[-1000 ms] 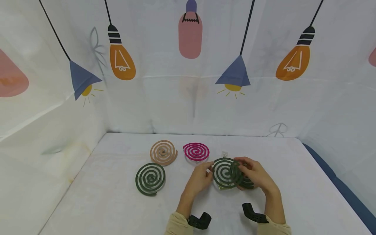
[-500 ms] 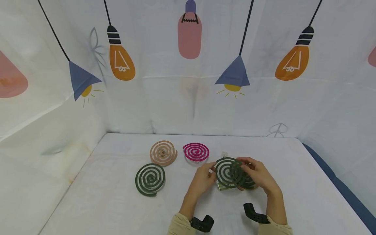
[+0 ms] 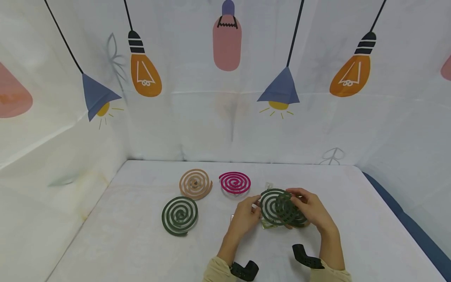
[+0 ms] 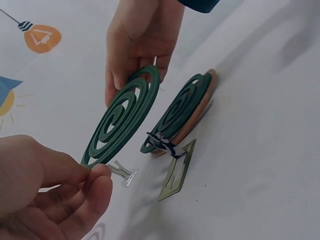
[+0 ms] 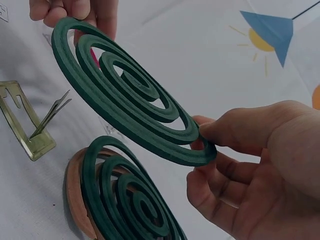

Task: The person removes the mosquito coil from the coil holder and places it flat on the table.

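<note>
A dark green mosquito coil (image 5: 145,90) is held tilted between both hands. My left hand (image 3: 244,215) pinches its left rim between thumb and fingers. On the opposite rim, my right hand (image 3: 313,209) grips the coil's outer end, thumb on top, as the right wrist view shows. Below the held coil lies another green coil (image 4: 177,107), stacked on a tan coil (image 5: 75,187). Beside that stack, a gold-coloured metal coil stand (image 5: 35,150) with a bent-up prong lies on the table. In the head view the held coil overlaps the stack.
To the left on the white table (image 3: 116,243) lie a tan coil (image 3: 195,184), a green coil (image 3: 179,216) and a pink coil (image 3: 235,182). A small clear-looking piece (image 3: 269,185) sits behind the hands. A white printed cloth (image 3: 197,125) hangs behind the table.
My left hand and the held coil have shifted slightly to the right, so the coil overlaps the stack more. My right hand has moved only a little. The coils on the left lie unchanged.
</note>
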### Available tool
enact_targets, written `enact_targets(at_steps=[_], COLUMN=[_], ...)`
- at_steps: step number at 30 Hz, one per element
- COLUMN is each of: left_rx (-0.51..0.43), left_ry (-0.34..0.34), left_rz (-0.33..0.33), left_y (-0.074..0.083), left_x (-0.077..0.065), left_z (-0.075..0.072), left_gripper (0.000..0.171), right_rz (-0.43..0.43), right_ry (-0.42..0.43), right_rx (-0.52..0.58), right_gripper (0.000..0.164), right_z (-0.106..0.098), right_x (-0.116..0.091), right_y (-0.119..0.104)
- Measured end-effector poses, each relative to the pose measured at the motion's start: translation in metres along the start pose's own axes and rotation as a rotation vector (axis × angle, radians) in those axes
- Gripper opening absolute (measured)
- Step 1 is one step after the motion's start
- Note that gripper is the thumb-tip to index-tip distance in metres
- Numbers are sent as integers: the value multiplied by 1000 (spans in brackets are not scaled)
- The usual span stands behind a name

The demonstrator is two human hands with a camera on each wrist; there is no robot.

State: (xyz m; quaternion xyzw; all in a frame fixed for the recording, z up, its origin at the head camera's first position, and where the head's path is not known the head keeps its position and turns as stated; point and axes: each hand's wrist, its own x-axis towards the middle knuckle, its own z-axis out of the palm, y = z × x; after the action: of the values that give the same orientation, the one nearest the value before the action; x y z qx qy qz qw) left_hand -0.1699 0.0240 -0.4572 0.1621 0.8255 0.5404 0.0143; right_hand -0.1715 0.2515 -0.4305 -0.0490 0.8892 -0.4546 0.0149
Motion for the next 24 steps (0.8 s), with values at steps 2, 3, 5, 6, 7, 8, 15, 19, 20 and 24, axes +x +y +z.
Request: enact_targets(at_steps=[2, 3, 5, 6, 7, 8, 15, 19, 20, 24], left_rx=[-11, -15, -30, -42, -52, -63, -110, -128, -130, -120], left_ry=[12, 19, 32, 36, 42, 47, 88, 105, 108, 116], left_rz=[6, 9, 10, 7, 5, 3, 5, 3, 3, 22], left_y=[0, 0, -1, -1, -1, -1, -2, -3, -3, -3], left_x=[0, 1, 1, 1, 1, 1, 2, 2, 2, 1], left_z=[2, 4, 6, 7, 7, 8, 14, 18, 19, 21], left_gripper=[40, 40, 40, 40, 40, 40, 39, 39, 39, 40], right_rz=[-4, -8, -18, -17, -21, -21, -17, -3, 1, 13], right_ry=[15, 22, 37, 45, 53, 59, 88, 99, 102, 113], right_rx=[-2, -6, -10, -9, -8, -8, -14, -31, -34, -48], right_gripper=[33, 33, 33, 32, 33, 33, 32, 30, 30, 30], right_z=[-1, -1, -1, -1, -2, -2, -2, -3, -3, -3], right_x=[0, -1, -1, -1, -1, -2, -1, -1, 0, 0], right_y=[-1, -1, -1, -2, -2, -2, -1, -1, -1, -1])
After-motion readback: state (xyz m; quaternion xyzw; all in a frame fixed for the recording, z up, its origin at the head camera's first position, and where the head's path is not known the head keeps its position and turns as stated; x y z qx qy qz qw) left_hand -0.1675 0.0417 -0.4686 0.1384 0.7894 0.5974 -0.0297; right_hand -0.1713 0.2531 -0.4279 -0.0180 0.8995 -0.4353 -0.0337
